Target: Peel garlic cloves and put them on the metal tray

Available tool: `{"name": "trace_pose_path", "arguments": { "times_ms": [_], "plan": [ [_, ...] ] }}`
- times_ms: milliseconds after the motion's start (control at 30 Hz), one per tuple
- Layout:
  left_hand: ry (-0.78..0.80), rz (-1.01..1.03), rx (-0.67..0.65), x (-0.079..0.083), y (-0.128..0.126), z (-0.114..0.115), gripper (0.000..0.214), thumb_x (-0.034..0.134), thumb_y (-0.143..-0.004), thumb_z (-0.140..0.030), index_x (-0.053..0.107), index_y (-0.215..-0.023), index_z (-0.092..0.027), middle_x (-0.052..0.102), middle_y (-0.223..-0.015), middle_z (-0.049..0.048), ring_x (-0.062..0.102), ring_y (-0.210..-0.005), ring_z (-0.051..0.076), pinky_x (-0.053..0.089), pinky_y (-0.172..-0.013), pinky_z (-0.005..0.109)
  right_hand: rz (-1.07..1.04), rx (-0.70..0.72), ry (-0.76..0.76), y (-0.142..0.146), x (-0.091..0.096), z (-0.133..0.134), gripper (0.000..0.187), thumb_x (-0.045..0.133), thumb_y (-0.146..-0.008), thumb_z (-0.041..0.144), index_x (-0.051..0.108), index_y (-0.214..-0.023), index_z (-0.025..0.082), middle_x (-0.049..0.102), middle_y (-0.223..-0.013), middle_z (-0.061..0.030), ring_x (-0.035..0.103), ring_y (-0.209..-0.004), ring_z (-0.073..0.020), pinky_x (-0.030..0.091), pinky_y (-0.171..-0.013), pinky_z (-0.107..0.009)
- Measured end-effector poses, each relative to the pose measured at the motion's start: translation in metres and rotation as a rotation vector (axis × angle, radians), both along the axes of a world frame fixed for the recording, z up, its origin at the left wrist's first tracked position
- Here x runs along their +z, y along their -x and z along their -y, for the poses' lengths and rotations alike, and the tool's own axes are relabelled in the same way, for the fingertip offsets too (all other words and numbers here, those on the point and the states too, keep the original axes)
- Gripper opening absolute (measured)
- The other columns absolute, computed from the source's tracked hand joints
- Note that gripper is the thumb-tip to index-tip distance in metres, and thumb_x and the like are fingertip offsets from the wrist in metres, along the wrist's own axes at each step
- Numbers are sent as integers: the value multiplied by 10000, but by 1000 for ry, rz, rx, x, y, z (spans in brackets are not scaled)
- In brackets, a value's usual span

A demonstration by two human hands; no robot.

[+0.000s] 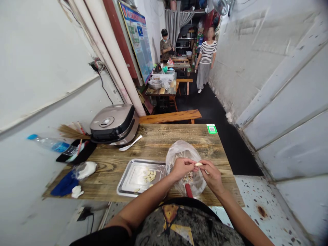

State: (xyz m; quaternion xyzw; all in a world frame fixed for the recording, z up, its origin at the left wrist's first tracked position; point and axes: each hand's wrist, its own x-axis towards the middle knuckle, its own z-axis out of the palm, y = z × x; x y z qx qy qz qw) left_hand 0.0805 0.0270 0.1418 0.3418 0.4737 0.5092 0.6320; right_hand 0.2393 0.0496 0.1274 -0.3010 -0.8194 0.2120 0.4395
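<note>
Both my hands meet over a clear plastic bag [183, 152] of garlic and peelings on the wooden table [164, 141]. My left hand [182, 167] and my right hand [211, 174] are closed in a pinch on one pale garlic clove [198, 164] held between them. A red handle [189, 190], apparently a knife's, pokes out below the bag near the table's front edge. To the left of the bag lies a metal tray [128, 181] with several peeled cloves [149, 175] on it.
A rice cooker [114, 123] and white spoon [130, 143] sit at the table's back left, with a water bottle [51, 144], blue cloth [65, 185] and small bags. A bench [170, 117], more tables and two people stand farther down the aisle.
</note>
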Motion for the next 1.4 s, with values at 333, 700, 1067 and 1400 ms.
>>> {"name": "trace_pose_path", "arguments": {
  "times_ms": [333, 700, 1067, 1400],
  "plan": [
    [-107, -188, -14, -5, 2, -1, 326, 664, -658, -373, 699, -849, -111, 702, -750, 85, 661, -662, 188, 540, -651, 288, -21, -15, 452, 2, 9, -4, 180, 534, -817, 290, 612, -948, 194, 633, -891, -60, 600, -803, -180, 486, -731, -307],
    [-161, -138, -55, -14, 2, -3, 291, 655, -674, -333, 696, -850, -105, 700, -736, 81, 661, -663, 184, 548, -682, 308, -240, 6, 877, 4, 11, -5, 319, 665, -703, 417, 676, -865, 142, 655, -707, -53, 551, -602, -141, 453, -592, -262],
    [-77, -102, -76, -17, 5, -3, 362, 667, -642, -426, 688, -811, -107, 697, -718, 83, 664, -653, 196, 549, -672, 319, -270, -1, 914, 4, 6, -2, 336, 687, -677, 431, 684, -869, 155, 683, -754, -81, 595, -640, -177, 492, -624, -308],
    [-64, -72, -54, -14, 5, -3, 367, 692, -611, -423, 679, -788, -102, 690, -677, 78, 661, -635, 198, 550, -659, 319, -334, -7, 981, 6, 6, -2, 313, 716, -653, 392, 689, -856, 156, 682, -743, -69, 589, -636, -162, 484, -631, -293]
  ]
}}
